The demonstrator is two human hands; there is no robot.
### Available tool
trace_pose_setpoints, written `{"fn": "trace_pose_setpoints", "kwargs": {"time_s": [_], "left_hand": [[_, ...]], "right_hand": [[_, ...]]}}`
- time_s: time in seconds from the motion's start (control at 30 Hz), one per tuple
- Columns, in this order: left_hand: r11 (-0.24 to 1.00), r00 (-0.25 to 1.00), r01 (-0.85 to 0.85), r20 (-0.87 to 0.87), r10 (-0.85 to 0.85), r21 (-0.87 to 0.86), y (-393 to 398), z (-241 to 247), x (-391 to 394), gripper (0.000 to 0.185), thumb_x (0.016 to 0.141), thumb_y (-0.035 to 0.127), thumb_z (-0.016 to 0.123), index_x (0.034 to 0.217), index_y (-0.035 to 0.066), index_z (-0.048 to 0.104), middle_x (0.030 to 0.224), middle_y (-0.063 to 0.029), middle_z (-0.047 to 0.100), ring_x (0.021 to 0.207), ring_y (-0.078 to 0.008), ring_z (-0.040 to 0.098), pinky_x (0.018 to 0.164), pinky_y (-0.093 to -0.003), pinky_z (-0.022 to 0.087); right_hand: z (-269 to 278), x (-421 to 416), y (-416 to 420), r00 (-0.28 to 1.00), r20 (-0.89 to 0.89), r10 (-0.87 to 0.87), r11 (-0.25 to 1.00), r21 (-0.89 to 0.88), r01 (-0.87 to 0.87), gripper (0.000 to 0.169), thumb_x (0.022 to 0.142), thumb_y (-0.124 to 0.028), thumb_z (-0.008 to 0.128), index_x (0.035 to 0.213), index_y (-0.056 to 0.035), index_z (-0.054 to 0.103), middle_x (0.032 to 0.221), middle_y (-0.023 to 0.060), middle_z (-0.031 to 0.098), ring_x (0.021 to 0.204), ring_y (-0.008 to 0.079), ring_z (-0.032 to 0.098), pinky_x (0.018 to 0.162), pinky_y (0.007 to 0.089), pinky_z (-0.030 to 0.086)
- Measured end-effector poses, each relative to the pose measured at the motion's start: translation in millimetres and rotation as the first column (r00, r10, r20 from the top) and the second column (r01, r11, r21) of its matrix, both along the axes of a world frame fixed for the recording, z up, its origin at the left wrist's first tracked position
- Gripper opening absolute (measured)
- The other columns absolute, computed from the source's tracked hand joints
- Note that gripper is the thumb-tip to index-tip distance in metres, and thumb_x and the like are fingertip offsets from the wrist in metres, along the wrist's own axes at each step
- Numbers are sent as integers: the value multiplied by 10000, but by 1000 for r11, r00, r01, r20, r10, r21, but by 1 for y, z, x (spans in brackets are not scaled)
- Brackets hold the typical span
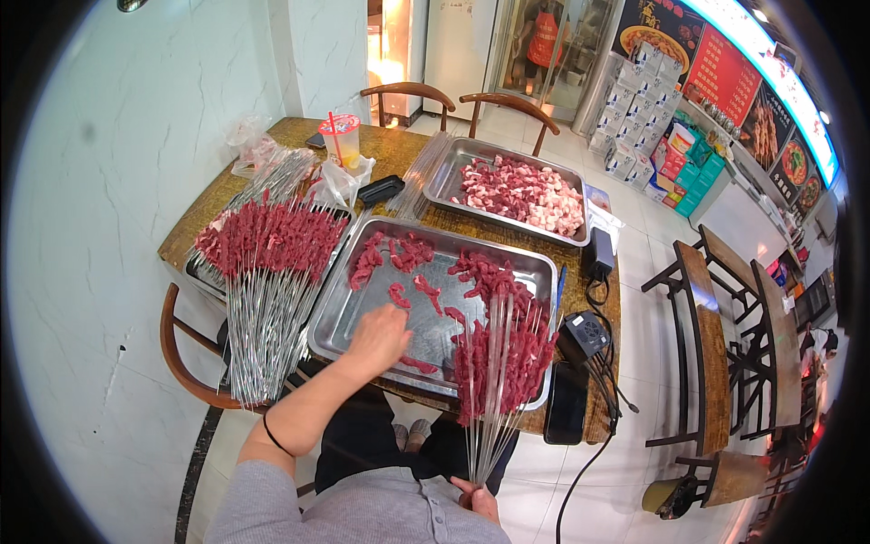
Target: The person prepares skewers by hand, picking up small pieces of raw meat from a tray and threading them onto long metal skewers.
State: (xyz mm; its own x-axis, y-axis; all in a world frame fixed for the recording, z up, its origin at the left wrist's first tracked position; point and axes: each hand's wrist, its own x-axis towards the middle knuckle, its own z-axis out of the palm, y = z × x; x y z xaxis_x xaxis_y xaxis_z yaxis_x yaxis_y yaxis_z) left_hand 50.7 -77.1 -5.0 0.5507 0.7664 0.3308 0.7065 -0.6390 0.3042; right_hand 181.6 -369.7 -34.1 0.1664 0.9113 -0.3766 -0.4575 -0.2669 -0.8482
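My left hand [380, 340] reaches over a steel tray [431, 334], beside a small strip of red meat [399, 296]. Its fingertips are hidden, so I cannot tell whether it pinches anything. At my waist, my right hand [480, 501] grips the ends of several flat metal skewers [501, 340]. They fan across the tray's right side, some bare on top. Around them lie skewers threaded with red meat [520, 367]. Loose meat strips [411, 251] are scattered along the tray's far side. Left of it, a thick heap of loaded skewers [279, 238] has its bare ends towards me.
Behind stands another tray of meat and fat chunks [523, 194], beside bare skewers [421, 177]. A drink cup [340, 143] and black case [380, 191] are on the table [204, 197]. A phone [565, 401] and cabled black device [586, 333] lie right. Chairs [408, 88] surround it.
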Motion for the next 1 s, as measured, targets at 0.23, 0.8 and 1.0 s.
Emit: {"fn": "trace_pose_setpoints", "kwargs": {"time_s": [0.23, 0.8, 1.0], "left_hand": [[997, 973, -75, -220, 70, -14, 20, -19, -14, 120, 601, 94, 505, 616, -23, 522, 693, -177, 521, 647, -320, 525, 601, -369, 430], [302, 149, 817, 685, 713, -492, 1, 31, 12, 167, 817, 147, 389, 847, 25, 498, 859, -131, 558, 796, -213, 557, 684, -301, 452], [390, 164, 746, 716, 678, -540, -9, 39, 15, 115, 799, 117, 464, 857, 29, 510, 819, -93, 565, 770, -171, 559, 679, -271, 456]], "right_hand": [[10, -4, 8, 985, 168, 48, 982, -191, -15, 268, 809, -176, 467, 999, 6, 515, 613, -49, 454, 513, 21, 365, 490, 153, 299], [8, -3, 9, 989, 145, 34, 981, -195, -6, 231, 803, -153, 477, 952, 10, 544, 576, -67, 422, 501, 10, 341, 473, 142, 271], [4, -4, 8, 989, 145, 9, 986, -165, 15, 237, 797, -158, 492, 957, 9, 543, 571, -70, 424, 499, 10, 340, 470, 142, 265]]}}
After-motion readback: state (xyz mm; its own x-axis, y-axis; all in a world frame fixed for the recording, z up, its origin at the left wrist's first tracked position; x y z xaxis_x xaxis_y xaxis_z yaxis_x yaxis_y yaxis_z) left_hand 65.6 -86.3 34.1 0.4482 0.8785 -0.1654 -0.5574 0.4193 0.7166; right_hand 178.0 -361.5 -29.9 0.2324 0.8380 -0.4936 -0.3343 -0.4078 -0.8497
